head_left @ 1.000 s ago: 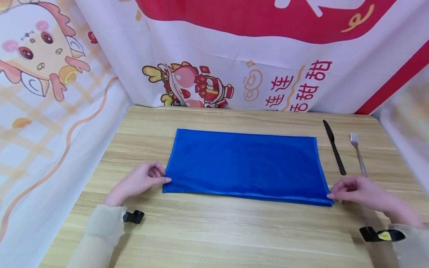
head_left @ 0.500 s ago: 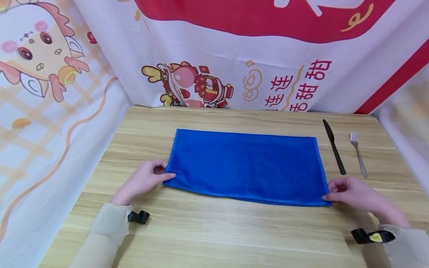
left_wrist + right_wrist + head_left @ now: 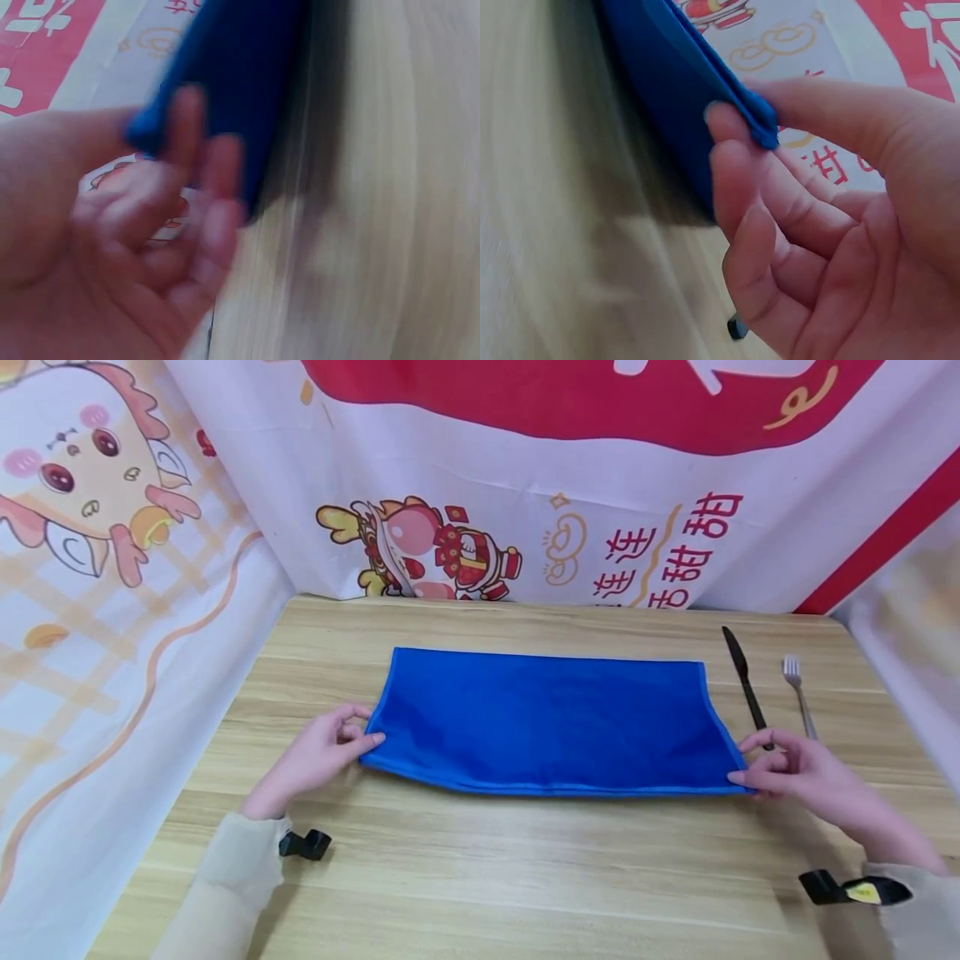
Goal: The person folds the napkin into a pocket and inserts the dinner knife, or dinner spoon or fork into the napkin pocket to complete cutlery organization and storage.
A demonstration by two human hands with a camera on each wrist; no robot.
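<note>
A folded blue cloth lies across the table, its near edge lifted at both corners. The left hand pinches the near left corner between thumb and fingers; in the left wrist view that hand is blurred around the cloth. At the near right corner the right hand pinches the cloth. The right wrist view shows the layered edge of the cloth between the thumb and fingertips of the right hand, with the cloth hanging above the wood.
A black knife and a metal fork lie to the right of the cloth, their handle ends close to the right hand. The wooden table meets a printed curtain at the back and another at the left.
Both hands have raised the cloth's near edge and moved it slightly away from the person. The right hand moved left, then right and upward in view.
</note>
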